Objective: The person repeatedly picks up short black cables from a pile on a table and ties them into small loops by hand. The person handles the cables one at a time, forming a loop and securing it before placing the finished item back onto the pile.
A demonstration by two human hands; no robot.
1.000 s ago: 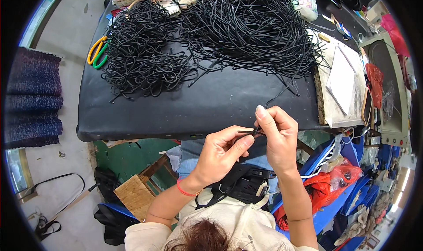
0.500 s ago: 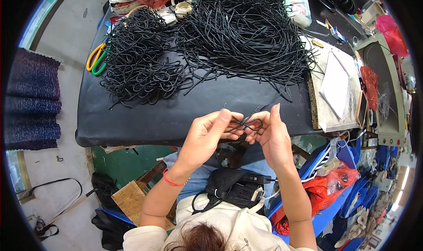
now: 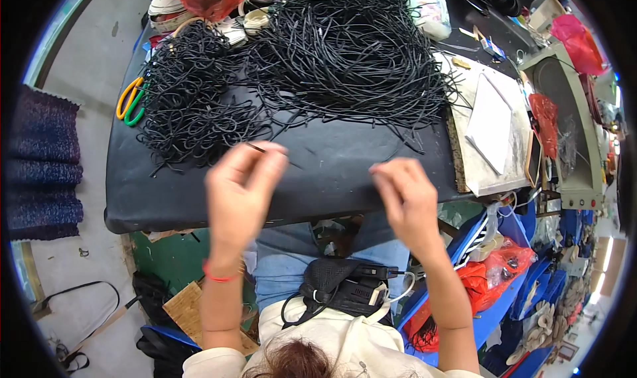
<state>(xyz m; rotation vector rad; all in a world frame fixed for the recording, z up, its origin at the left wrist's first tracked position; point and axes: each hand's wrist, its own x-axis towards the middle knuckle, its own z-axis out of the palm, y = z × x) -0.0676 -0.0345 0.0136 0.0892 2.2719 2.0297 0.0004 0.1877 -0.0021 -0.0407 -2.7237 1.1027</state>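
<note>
Black cord (image 3: 256, 147) was, as I logged remotely, pinched in the left hand (image 3: 237, 191) over the black table (image 3: 325, 193), near the looped cord pile (image 3: 196, 96), while the right hand (image 3: 408, 195) was curled apart from it, whether gripping anything I could not tell.

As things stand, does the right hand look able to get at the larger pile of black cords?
Probably yes: the right hand is over the table's front part, the pile's nearest loose ends lie just beyond it, and nothing visible blocks the way between them.
</note>
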